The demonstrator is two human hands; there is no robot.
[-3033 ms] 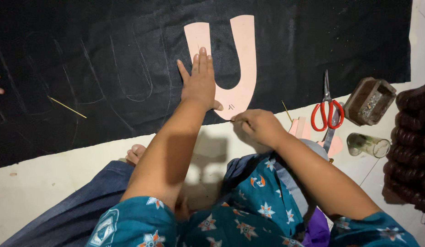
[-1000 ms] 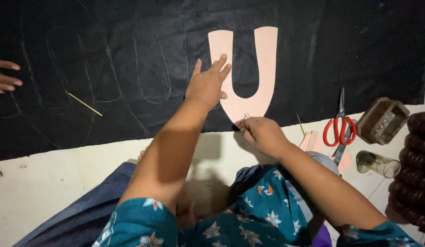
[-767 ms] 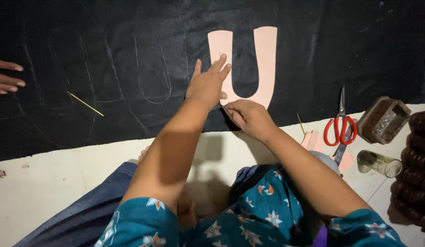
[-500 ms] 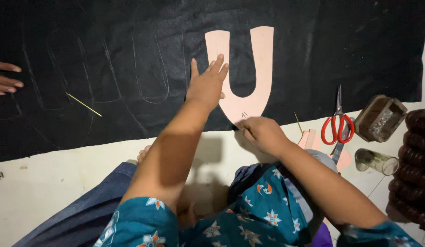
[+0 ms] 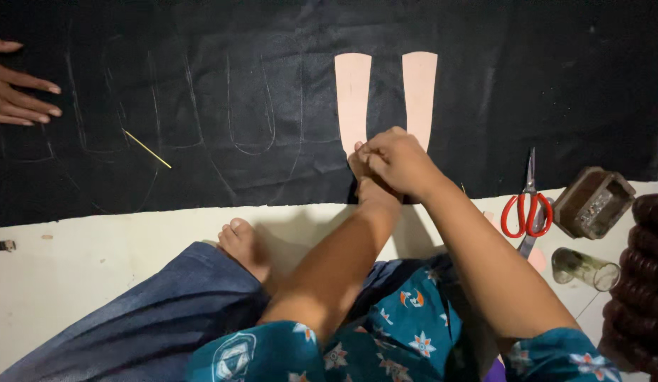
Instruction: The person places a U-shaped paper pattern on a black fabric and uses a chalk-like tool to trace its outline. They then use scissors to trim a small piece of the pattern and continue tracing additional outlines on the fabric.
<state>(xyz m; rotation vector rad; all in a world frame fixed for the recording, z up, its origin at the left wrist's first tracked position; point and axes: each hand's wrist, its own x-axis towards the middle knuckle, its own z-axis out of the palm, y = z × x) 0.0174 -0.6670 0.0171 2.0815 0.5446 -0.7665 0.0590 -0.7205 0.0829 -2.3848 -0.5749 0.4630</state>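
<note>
I see my right hand (image 5: 400, 159) lying on top of my left hand (image 5: 368, 177), both bunched at the bottom curve of the pink U shape (image 5: 421, 92). Its two legs point straight away from my hands, up the black cloth (image 5: 237, 85). I cannot tell what the fingers pinch.

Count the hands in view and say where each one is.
3. The left hand and right hand meet at the bottom of the pink U template on the black cloth. Another person's hand rests on the cloth's far left edge. Others may lie out of view.
</note>
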